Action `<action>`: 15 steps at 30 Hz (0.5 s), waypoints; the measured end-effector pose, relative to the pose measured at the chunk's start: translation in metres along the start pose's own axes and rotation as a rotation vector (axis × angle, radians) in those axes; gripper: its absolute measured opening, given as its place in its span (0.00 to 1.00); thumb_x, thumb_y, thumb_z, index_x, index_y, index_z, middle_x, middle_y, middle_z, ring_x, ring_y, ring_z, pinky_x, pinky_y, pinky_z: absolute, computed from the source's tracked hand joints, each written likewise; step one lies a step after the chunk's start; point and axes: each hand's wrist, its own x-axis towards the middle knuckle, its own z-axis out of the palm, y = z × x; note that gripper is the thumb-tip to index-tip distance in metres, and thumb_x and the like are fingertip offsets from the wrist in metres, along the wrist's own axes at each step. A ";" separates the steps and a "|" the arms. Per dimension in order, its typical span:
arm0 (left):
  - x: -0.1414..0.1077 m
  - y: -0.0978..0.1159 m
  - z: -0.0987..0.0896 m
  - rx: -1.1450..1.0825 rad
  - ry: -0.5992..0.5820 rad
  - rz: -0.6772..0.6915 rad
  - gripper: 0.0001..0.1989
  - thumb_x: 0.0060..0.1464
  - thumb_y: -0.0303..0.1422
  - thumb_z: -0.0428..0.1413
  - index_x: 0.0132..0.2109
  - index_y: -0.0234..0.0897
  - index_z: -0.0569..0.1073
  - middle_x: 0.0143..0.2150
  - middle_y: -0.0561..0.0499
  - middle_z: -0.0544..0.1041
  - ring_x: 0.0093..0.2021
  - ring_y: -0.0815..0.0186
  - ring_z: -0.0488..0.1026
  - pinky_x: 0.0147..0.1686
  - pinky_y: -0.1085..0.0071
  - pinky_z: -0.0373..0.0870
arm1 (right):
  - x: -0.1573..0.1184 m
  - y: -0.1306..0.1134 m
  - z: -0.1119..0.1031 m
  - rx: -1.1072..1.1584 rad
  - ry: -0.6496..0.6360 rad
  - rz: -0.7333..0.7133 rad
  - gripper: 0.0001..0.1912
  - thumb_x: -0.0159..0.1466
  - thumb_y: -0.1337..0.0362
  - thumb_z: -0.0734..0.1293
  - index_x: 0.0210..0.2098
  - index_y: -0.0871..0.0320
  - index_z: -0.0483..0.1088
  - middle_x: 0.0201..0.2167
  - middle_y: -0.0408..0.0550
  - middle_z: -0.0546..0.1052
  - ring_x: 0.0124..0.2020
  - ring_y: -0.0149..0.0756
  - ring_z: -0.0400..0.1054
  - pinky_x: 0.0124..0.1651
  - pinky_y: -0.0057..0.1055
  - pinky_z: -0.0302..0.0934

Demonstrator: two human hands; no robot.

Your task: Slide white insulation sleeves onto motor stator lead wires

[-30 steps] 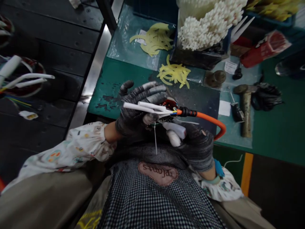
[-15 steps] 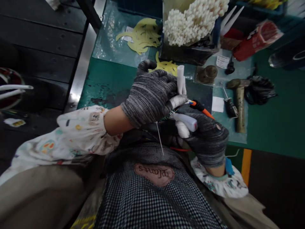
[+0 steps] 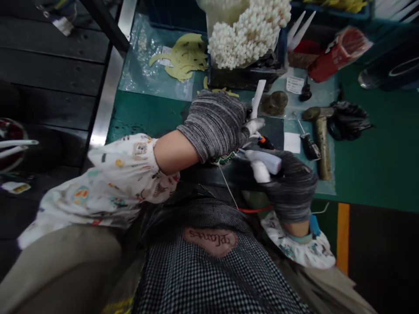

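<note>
My left hand (image 3: 222, 124), in a grey striped glove with a white-covered thumb, is closed around a white tube (image 3: 258, 99) that sticks up past its fingers. Coloured wires and the black-sleeved end of an orange cable (image 3: 266, 141) come out just below that thumb. Under the hand shows the edge of a green circuit board (image 3: 226, 158), with a thin white wire hanging from it. My right hand (image 3: 290, 183), gloved alike, grips a translucent white tool handle (image 3: 269, 161) with a reddish end. Its thin tip points left toward the board; the exact kind of tool is unclear.
Behind the hands stands a dark bin (image 3: 235, 78) heaped with small white connectors (image 3: 242, 41). Yellow curved strips (image 3: 188, 56) lie on a plastic bag at the left. To the right are a screwdriver (image 3: 309, 144), a hammer (image 3: 323, 144) and a red container (image 3: 340, 52).
My left hand has turned, its fingers now curled under and out of sight, and the white tube leans right. My right hand has shifted slightly right with the tool. The whole view has shifted a little.
</note>
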 end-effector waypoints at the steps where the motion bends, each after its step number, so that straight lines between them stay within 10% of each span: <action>1: -0.001 0.002 -0.003 0.026 -0.014 -0.028 0.28 0.74 0.53 0.50 0.57 0.37 0.84 0.47 0.38 0.85 0.53 0.42 0.83 0.55 0.47 0.77 | 0.000 0.005 -0.006 0.080 -0.016 0.100 0.12 0.68 0.52 0.74 0.44 0.53 0.84 0.37 0.49 0.88 0.34 0.46 0.82 0.39 0.43 0.77; 7: -0.030 0.004 -0.009 0.056 0.008 -0.100 0.26 0.75 0.52 0.52 0.62 0.37 0.81 0.60 0.39 0.84 0.61 0.42 0.81 0.59 0.48 0.78 | 0.027 0.054 -0.016 0.373 0.056 0.407 0.18 0.70 0.49 0.72 0.51 0.52 0.84 0.48 0.50 0.87 0.49 0.47 0.82 0.57 0.52 0.77; 15: -0.057 -0.011 0.004 0.119 -0.050 -0.034 0.58 0.50 0.41 0.78 0.77 0.24 0.58 0.80 0.27 0.61 0.79 0.35 0.61 0.76 0.41 0.63 | 0.127 0.121 0.078 0.422 0.142 0.154 0.22 0.68 0.53 0.69 0.56 0.57 0.77 0.60 0.57 0.82 0.62 0.49 0.75 0.73 0.56 0.65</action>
